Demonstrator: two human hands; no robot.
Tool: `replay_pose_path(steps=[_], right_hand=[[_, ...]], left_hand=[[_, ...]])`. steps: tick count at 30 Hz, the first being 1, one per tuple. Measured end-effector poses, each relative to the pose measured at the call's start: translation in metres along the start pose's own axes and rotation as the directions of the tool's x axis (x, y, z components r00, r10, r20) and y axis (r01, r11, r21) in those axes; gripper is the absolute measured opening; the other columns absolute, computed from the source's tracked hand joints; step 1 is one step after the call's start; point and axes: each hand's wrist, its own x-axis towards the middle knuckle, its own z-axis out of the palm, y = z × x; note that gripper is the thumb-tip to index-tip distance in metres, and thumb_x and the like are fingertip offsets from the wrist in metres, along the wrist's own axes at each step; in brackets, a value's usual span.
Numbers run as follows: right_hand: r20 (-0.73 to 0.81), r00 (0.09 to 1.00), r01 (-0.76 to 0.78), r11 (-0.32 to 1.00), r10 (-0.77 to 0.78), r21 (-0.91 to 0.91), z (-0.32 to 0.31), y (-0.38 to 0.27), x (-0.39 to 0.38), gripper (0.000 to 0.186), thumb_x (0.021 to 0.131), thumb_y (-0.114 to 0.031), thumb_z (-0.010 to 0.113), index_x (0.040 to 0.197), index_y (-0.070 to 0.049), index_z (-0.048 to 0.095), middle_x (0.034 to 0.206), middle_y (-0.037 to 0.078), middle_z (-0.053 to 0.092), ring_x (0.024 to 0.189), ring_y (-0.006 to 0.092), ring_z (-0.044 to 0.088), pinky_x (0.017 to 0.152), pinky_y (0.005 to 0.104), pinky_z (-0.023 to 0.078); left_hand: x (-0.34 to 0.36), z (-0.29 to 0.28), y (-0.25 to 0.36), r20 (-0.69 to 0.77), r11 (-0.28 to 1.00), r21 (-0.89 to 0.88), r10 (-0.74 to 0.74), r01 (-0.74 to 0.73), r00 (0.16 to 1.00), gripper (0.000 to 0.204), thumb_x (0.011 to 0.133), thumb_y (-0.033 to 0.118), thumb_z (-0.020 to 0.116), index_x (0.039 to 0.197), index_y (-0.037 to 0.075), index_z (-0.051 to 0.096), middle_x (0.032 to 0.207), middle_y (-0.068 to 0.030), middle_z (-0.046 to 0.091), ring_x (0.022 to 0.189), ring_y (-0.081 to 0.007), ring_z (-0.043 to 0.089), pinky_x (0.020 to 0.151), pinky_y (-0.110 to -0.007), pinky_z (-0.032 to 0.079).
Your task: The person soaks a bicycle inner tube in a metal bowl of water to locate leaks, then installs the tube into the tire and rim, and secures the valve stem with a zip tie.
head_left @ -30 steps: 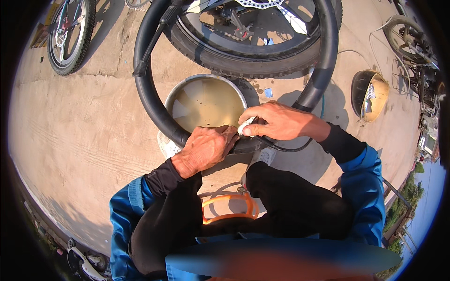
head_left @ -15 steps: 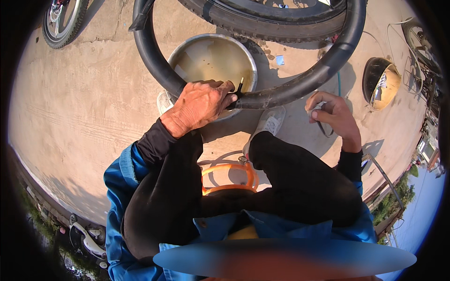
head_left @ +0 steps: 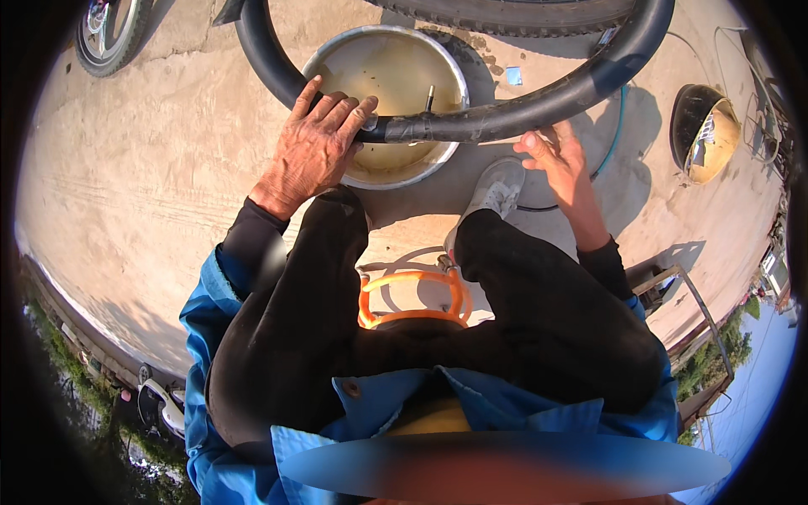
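A fat, inflated black inner tube [head_left: 505, 120] arches over a metal basin [head_left: 392, 184] of murky water. Its valve [head_left: 430, 99] points up, with a wrapped-looking band around the tube at the base. On the tube's left side, my left hand [head_left: 316, 151] is closed, fingers over the rubber and thumb below. A small pale spot shows by its fingertips; I cannot make out what it is. Right of the basin, my right hand [head_left: 557, 160] is just under the tube, fingertips at its lower edge, thumb and fingers apart. Nothing is visibly held in it.
A bicycle tyre [head_left: 522, 18] lies beyond the tube, and another wheel [head_left: 109, 38] is at far left. To the right are a black-and-tan bowl-shaped container [head_left: 705, 135] and a teal hose [head_left: 619, 139]. A blue scrap [head_left: 514, 76] lies on concrete. An orange frame [head_left: 412, 317] is between my legs.
My left hand has moved left along the tube, away from the valve. My right hand has come up to the tube; the whitish thing it held no longer shows there.
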Motion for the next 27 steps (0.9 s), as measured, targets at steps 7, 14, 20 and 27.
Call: replay_pose_path(steps=[7, 14, 20, 27], right_hand=[[0.035, 0.995, -0.097, 0.863, 0.091, 0.496, 0.049, 0.041, 0.043, 0.033, 0.096, -0.018, 0.081, 0.122, -0.006, 0.065, 0.112, 0.005, 0.069, 0.100, 0.0145, 0.068, 0.083, 0.0345, 0.063], [-0.001, 0.998, -0.058, 0.991, 0.058, 0.118, 0.053, 0.038, 0.041, 0.026, 0.094, -0.022, 0.084, 0.109, -0.004, 0.074, 0.099, 0.003, 0.074, 0.093, 0.0120, 0.069, 0.077, 0.0298, 0.058], [-0.050, 0.996, 0.062, 0.972, -0.076, -0.228, 0.074, 0.033, 0.047, 0.030, 0.091, -0.026, 0.086, 0.108, -0.004, 0.076, 0.097, 0.007, 0.076, 0.090, 0.0183, 0.071, 0.081, 0.0377, 0.057], [-0.042, 0.994, 0.071, 0.900, -0.099, -0.430, 0.086, 0.030, 0.061, 0.043, 0.087, -0.040, 0.085, 0.109, -0.004, 0.075, 0.103, 0.015, 0.077, 0.097, 0.0320, 0.074, 0.087, 0.0434, 0.057]], left_hand=[[-0.033, 0.019, -0.018, -0.342, 0.977, -0.153, -0.196, 0.151, 0.919, 0.065, 0.082, 0.016, 0.082, 0.141, 0.007, 0.058, 0.162, -0.0188, 0.042, 0.148, -0.0424, 0.041, 0.126, -0.057, 0.027], [-0.057, 0.025, -0.037, -0.487, 0.898, -0.357, -0.414, 0.258, 0.769, 0.060, 0.090, 0.020, 0.084, 0.145, 0.013, 0.060, 0.164, -0.0220, 0.033, 0.151, -0.0426, 0.034, 0.122, -0.054, 0.035], [-0.026, 0.019, -0.062, -0.191, 0.952, 0.115, -0.261, 0.285, 0.946, 0.062, 0.089, 0.019, 0.080, 0.148, 0.026, 0.062, 0.167, 0.0038, 0.042, 0.127, -0.0350, 0.056, 0.104, -0.044, 0.055], [-0.011, 0.033, -0.066, -0.149, 0.971, 0.078, -0.211, 0.225, 0.966, 0.050, 0.086, 0.013, 0.080, 0.135, 0.017, 0.069, 0.150, -0.0007, 0.057, 0.116, -0.0328, 0.064, 0.096, -0.041, 0.060]])
